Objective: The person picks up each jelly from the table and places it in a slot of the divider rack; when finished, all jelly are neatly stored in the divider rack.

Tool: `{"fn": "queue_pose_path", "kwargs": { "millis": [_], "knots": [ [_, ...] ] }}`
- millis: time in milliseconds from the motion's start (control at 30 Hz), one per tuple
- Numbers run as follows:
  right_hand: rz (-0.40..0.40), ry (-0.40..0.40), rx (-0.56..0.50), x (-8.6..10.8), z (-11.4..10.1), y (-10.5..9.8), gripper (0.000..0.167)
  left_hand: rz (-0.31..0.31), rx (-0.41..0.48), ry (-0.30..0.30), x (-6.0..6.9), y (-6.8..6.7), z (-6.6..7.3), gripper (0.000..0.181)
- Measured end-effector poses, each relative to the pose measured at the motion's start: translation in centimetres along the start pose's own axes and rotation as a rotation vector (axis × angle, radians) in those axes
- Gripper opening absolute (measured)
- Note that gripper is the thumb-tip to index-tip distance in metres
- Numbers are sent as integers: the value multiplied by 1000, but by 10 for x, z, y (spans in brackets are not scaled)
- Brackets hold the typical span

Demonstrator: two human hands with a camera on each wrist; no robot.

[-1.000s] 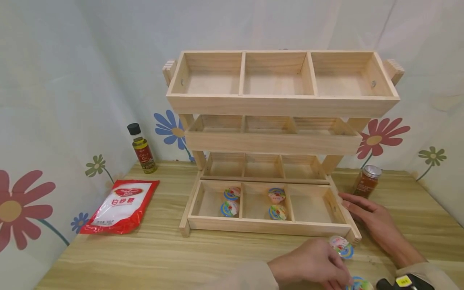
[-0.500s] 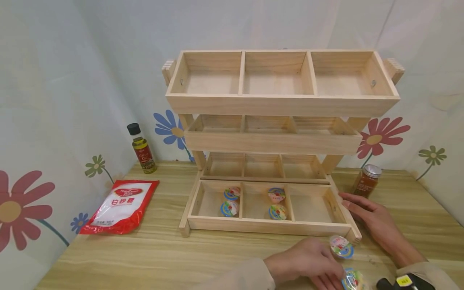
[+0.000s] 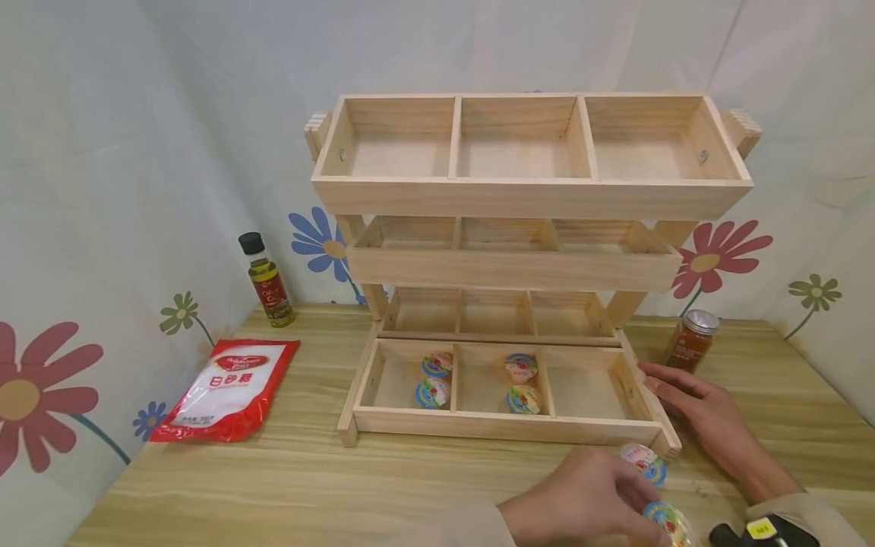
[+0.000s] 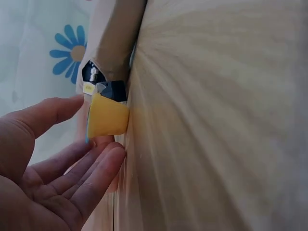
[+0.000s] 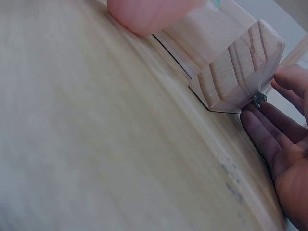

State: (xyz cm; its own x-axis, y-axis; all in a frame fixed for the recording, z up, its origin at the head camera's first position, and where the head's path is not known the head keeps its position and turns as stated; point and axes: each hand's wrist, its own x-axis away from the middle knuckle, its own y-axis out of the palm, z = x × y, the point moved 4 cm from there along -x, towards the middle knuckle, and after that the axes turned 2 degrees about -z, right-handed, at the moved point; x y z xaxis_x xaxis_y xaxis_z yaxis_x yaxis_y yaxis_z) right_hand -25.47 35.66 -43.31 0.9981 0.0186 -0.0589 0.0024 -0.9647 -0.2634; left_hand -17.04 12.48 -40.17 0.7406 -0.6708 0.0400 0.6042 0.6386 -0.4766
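Note:
In the head view my left hand [image 3: 588,497] is at a jelly cup [image 3: 668,524] with a printed lid, near the front edge. The left wrist view shows the yellow cup [image 4: 108,115] standing on the table between my spread thumb and fingers, with no pinch on it. A second jelly cup [image 3: 644,463] lies by the rack's front right foot. My right hand [image 3: 711,422] rests against the right side of the wooden rack [image 3: 506,429], its fingers extended beside the wooden foot [image 5: 236,72]. Two jelly cups each sit in the left and middle bottom compartments.
A brown jar [image 3: 692,342] with a silver lid stands behind my right hand. At the left are an olive oil bottle [image 3: 269,281] and a red-and-white sugar bag [image 3: 229,387]. A dark wrist device [image 3: 762,532] shows by the right sleeve.
The front jelly cup has shifted slightly up and left, towards the rack. My left hand's thumb and fingers have spread around it. My right hand stays where it was.

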Motion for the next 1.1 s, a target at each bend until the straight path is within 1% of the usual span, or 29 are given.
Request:
{"fn": "queue_pose_path", "kwargs": {
  "millis": [133, 233, 300, 400, 500, 800, 933, 1033, 1100],
  "knots": [
    [-1, 0, -15, 0, 1, 0, 41, -10, -180, 92, -3, 3, 4, 34],
    [5, 4, 3, 0, 2, -1, 42, -24, -258, 133, -5, 6, 6, 37],
    [14, 7, 38, -1, 2, -2, 44, -46, -235, 140, -5, 7, 6, 38],
    [24, 13, 84, -1, 2, -3, 47, -78, -170, 131, -6, 9, 6, 38],
    [26, 18, 105, -1, 3, -3, 49, -100, -113, 119, -7, 11, 5, 38],
    [30, 33, 124, -1, 1, -3, 52, -134, -66, 89, -6, 14, 4, 39],
    [28, 28, 111, -1, 1, -3, 51, -144, -74, 64, -5, 16, 3, 40],
    [24, 27, 110, 0, 1, -3, 51, -139, -116, 75, -5, 17, 3, 40],
    [22, 29, 119, 0, 1, -3, 51, -133, -175, 100, -6, 17, 4, 41]
  ]
}}
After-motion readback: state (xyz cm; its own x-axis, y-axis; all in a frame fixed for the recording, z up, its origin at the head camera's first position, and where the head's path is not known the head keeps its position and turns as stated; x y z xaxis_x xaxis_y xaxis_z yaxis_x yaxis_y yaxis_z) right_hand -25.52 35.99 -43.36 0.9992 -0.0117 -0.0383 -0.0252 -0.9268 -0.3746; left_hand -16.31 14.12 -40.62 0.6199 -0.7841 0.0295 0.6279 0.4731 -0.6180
